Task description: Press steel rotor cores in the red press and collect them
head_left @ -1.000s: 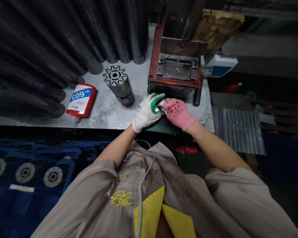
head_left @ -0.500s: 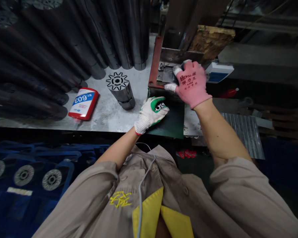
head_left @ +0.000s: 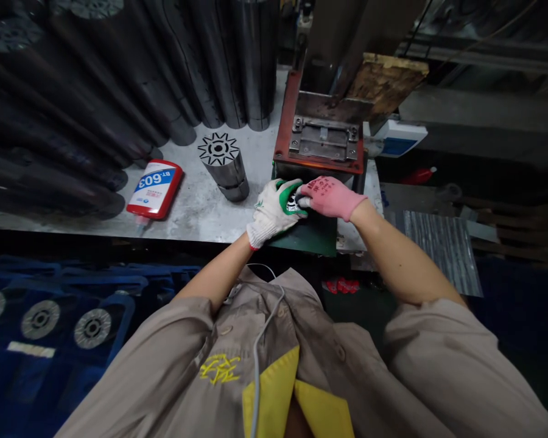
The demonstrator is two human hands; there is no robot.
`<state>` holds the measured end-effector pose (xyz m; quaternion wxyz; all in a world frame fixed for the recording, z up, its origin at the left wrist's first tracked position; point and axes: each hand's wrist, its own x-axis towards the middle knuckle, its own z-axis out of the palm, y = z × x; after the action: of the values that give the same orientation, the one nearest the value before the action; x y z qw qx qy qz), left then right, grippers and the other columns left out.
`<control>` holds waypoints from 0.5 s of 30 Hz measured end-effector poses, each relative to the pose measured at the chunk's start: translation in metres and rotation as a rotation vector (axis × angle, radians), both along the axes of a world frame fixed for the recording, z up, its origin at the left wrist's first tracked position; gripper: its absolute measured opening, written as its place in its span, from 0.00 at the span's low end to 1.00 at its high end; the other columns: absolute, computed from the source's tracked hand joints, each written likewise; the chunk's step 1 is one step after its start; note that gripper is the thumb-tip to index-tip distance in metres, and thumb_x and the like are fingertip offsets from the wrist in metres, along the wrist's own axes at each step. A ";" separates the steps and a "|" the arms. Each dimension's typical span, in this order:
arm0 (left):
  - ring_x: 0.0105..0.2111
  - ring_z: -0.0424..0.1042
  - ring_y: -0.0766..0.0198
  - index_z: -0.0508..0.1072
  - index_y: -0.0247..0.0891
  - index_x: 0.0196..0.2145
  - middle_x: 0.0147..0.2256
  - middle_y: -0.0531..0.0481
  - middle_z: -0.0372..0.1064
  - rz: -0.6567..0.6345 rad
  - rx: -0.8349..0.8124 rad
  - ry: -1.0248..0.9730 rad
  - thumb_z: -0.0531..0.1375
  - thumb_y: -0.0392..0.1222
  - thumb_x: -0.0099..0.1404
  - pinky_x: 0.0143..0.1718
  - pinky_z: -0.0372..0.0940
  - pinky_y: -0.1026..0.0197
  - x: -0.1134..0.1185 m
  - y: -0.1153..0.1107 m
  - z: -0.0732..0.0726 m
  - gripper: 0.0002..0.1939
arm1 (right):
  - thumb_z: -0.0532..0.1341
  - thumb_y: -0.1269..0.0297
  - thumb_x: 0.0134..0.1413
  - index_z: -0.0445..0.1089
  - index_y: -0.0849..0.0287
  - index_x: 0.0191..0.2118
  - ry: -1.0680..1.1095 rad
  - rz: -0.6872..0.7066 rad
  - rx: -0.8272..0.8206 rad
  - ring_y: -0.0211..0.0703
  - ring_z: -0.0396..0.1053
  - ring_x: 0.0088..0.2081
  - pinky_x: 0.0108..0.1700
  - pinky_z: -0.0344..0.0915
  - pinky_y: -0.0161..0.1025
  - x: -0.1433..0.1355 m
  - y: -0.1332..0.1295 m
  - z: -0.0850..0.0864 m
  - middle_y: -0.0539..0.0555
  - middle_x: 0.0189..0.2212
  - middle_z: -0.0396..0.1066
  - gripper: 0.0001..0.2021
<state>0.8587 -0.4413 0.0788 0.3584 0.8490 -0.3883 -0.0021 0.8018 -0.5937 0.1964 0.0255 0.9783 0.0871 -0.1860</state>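
Scuffed pale tabletop (head_left: 196, 213), partly under a dark green mat (head_left: 317, 234). Left hand (head_left: 274, 210) — white knit glove, green palm — curls around a slotted metal core (head_left: 293, 203) above the mat; right hand (head_left: 331, 198), pink-gloved, reaches in level, fingertips gathered at its edge. Core: round, silvery, partly covered by fingers.

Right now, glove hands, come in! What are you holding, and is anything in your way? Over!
Left hand holding slotted metal piece. Right hand close in at its face. Metal cylinder standing off to the left, not between hands.
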 end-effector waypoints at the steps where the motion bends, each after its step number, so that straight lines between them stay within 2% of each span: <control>1: 0.61 0.69 0.41 0.70 0.42 0.66 0.61 0.39 0.69 0.009 0.006 0.004 0.73 0.61 0.55 0.63 0.67 0.43 0.000 0.000 0.000 0.45 | 0.55 0.62 0.72 0.78 0.60 0.54 -0.025 -0.002 0.011 0.52 0.75 0.52 0.54 0.64 0.43 0.000 -0.001 0.009 0.60 0.51 0.80 0.16; 4: 0.60 0.70 0.41 0.72 0.42 0.65 0.61 0.37 0.67 0.047 -0.004 0.017 0.73 0.65 0.54 0.62 0.68 0.42 0.003 0.002 -0.001 0.46 | 0.53 0.53 0.75 0.76 0.57 0.57 -0.301 -0.181 0.031 0.56 0.74 0.53 0.53 0.66 0.48 0.004 -0.008 0.035 0.62 0.52 0.79 0.20; 7: 0.63 0.69 0.40 0.72 0.41 0.65 0.62 0.36 0.68 -0.049 -0.078 0.015 0.70 0.71 0.56 0.65 0.67 0.42 0.010 0.009 -0.001 0.47 | 0.52 0.43 0.74 0.75 0.65 0.57 -0.502 -0.381 -0.080 0.67 0.71 0.55 0.53 0.66 0.55 0.015 -0.019 0.041 0.71 0.55 0.73 0.29; 9: 0.66 0.67 0.41 0.70 0.41 0.66 0.63 0.38 0.69 -0.170 -0.139 0.032 0.65 0.74 0.61 0.68 0.64 0.42 0.015 0.016 0.000 0.46 | 0.52 0.40 0.73 0.76 0.68 0.55 -0.548 -0.371 -0.098 0.69 0.69 0.57 0.54 0.65 0.58 0.021 -0.026 0.033 0.72 0.54 0.72 0.32; 11: 0.68 0.65 0.44 0.68 0.42 0.67 0.64 0.39 0.69 -0.265 -0.181 0.055 0.60 0.76 0.65 0.71 0.61 0.41 0.018 0.021 0.001 0.45 | 0.50 0.41 0.74 0.75 0.65 0.56 -0.589 -0.305 -0.046 0.66 0.69 0.56 0.55 0.65 0.58 0.019 -0.029 0.023 0.68 0.52 0.73 0.31; 13: 0.69 0.64 0.44 0.67 0.42 0.68 0.66 0.40 0.68 -0.275 -0.191 0.062 0.58 0.76 0.66 0.72 0.59 0.41 0.015 0.023 0.001 0.45 | 0.46 0.45 0.76 0.74 0.61 0.59 -0.576 -0.273 0.013 0.62 0.70 0.55 0.54 0.65 0.55 0.007 -0.028 0.013 0.65 0.51 0.74 0.29; 15: 0.70 0.63 0.43 0.67 0.41 0.68 0.67 0.39 0.67 -0.218 -0.172 0.046 0.60 0.75 0.65 0.72 0.59 0.39 0.010 0.021 0.000 0.46 | 0.45 0.51 0.77 0.73 0.59 0.61 -0.496 -0.235 0.069 0.60 0.72 0.53 0.53 0.66 0.53 -0.008 -0.021 0.005 0.64 0.51 0.76 0.26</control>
<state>0.8692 -0.4199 0.0787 0.4362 0.7678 -0.4686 -0.0271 0.7938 -0.6147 0.2014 -0.0089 0.9977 -0.0294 0.0608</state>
